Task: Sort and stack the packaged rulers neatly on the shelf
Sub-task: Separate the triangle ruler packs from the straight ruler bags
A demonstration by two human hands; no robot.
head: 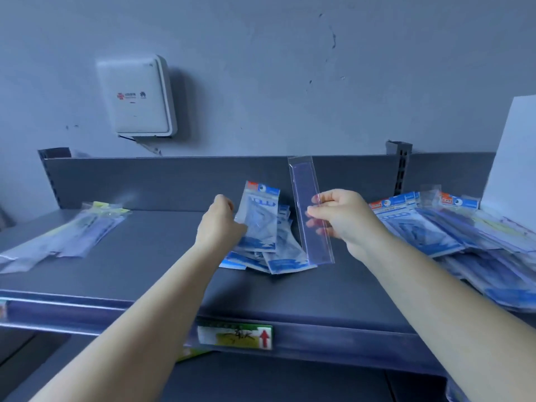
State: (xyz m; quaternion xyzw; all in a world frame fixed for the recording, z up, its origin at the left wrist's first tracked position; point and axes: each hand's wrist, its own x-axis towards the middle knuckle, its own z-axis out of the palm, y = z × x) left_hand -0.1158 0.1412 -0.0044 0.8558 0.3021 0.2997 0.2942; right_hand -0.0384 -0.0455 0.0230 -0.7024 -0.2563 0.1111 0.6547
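Grey wall above dark metal shelf (145, 274); packaged rulers in three groups.

Largest heap of blue packets (464, 236) at the shelf's right edge; middle pile (278, 256) against the back panel; yellow-tagged packets (72, 233) near the left edge. Left hand (222, 224) grips an upright blue packet (258, 219) over the middle pile. Right hand (345, 219) pinches a clear-sleeved ruler (307, 198), held upright. White box (136, 95) on wall.
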